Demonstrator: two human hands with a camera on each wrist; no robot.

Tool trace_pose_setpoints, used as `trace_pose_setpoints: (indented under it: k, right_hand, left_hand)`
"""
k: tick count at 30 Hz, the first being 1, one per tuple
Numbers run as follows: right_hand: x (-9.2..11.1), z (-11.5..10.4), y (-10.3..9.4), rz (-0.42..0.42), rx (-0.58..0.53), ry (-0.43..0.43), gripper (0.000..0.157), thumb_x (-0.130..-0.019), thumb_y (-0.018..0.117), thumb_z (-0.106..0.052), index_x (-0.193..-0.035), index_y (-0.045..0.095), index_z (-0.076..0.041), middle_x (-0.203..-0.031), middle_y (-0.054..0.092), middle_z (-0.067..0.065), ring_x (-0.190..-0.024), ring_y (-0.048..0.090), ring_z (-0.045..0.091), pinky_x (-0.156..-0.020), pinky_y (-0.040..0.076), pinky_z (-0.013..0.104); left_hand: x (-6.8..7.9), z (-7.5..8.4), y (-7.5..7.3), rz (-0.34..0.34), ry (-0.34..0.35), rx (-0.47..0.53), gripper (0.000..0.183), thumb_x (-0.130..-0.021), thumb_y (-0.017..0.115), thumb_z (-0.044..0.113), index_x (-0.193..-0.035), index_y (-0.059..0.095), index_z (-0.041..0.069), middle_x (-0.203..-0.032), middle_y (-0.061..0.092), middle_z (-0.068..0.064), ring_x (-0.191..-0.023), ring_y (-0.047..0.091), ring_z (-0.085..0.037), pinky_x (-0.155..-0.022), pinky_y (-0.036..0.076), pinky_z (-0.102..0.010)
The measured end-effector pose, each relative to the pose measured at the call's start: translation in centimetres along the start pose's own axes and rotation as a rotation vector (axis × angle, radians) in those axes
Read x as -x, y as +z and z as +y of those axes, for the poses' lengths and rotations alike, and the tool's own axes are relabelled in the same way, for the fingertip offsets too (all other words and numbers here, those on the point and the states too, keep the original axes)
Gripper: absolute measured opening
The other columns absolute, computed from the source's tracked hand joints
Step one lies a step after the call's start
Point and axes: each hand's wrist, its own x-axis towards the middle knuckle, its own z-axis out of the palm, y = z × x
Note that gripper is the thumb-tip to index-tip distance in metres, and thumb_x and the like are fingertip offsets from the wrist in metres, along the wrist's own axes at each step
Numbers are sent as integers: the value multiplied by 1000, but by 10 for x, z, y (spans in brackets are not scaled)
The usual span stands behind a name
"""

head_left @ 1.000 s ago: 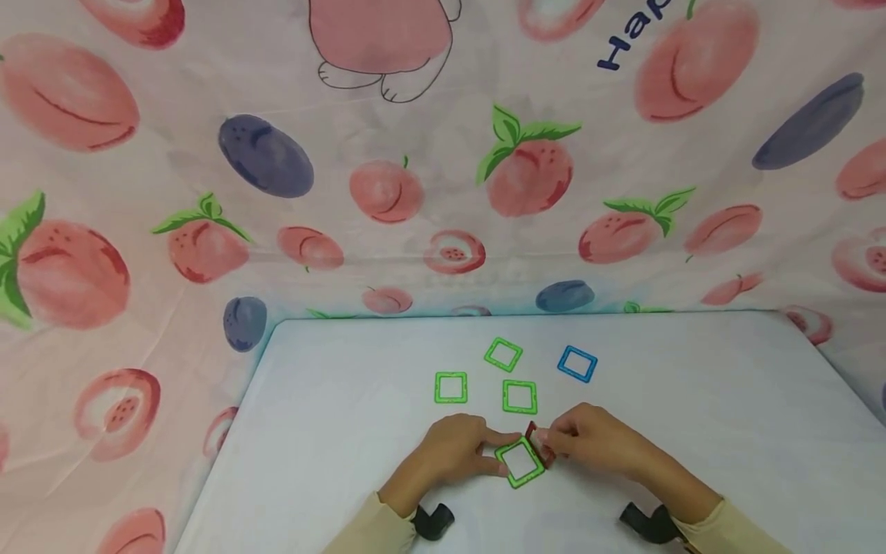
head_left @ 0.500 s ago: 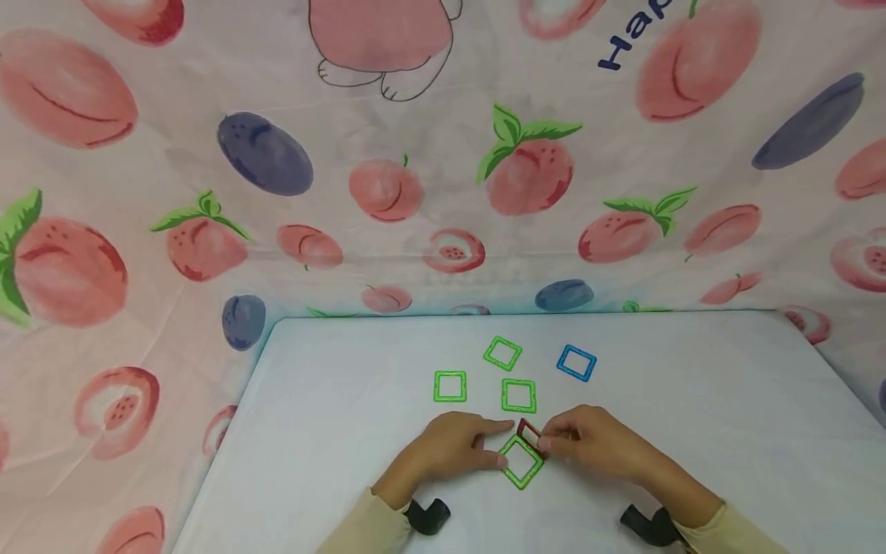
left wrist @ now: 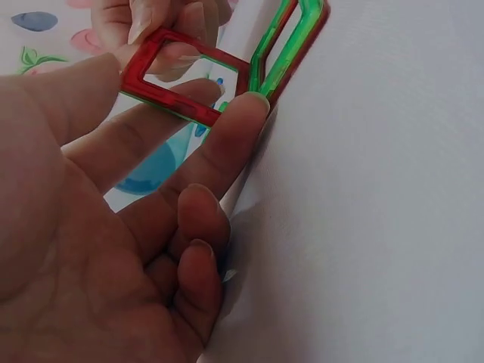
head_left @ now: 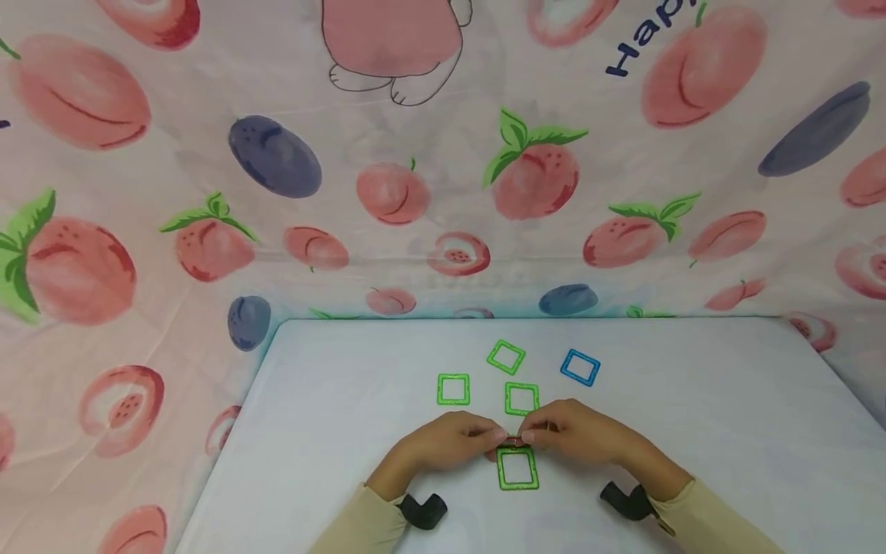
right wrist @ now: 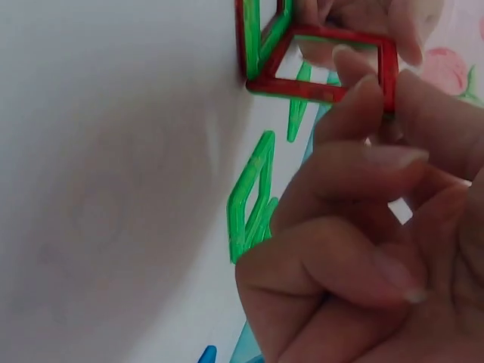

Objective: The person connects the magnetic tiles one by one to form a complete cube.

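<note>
Fingers of the left hand and right hand pinch the red frame at opposite sides, holding it roughly upright between them. Its lower edge meets a green frame lying flat on its near side. Three other green frames and, farther right, a blue frame lie beyond it. Open counter spreads wide to its left and right.

Lit brightly and evenly in the head view. Looks dimmer, greyer and softly blurred in both wrist views; shadowed across the tabletop beside the fingers of the right hand, darker under those of the left hand.
</note>
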Motion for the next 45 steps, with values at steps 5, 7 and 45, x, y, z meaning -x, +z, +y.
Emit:
trace_pose_setpoints:
  k: [5, 7, 45]
  right_hand:
    - [-1, 4, -7, 24, 48, 33, 22, -103, 60, -37, -106, 78, -23, -88, 68, -6, -80, 54, 5, -70, 45, 24]
    - [-3, 8, -11, 93, 96, 58, 22, -102, 62, -39, -106, 77, -23, -87, 67, -8, -77, 55, 5, -68, 46, 25]
    - [9, -1, -1, 326, 370, 280, 24, -94, 75, -24, -73, 63, -17, -68, 52, -6, -62, 48, 9, -55, 37, 25]
  left_hand:
    - [-1, 0, 2, 3, -12, 0, 36, -103, 53, 51, -94, 76, 26, -87, 70, 13, -87, 60, -2, -84, 47, -26]
    - [-1, 0, 3, 2, -10, -3, 35, -103, 54, 51, -93, 76, 26, -86, 70, 13, -86, 60, -2, -83, 47, -25]
    - [3, 4, -1, -45, 8, 38, 36, -105, 53, 46, -92, 77, 22, -87, 74, 12, -96, 60, 1, -93, 44, -23]
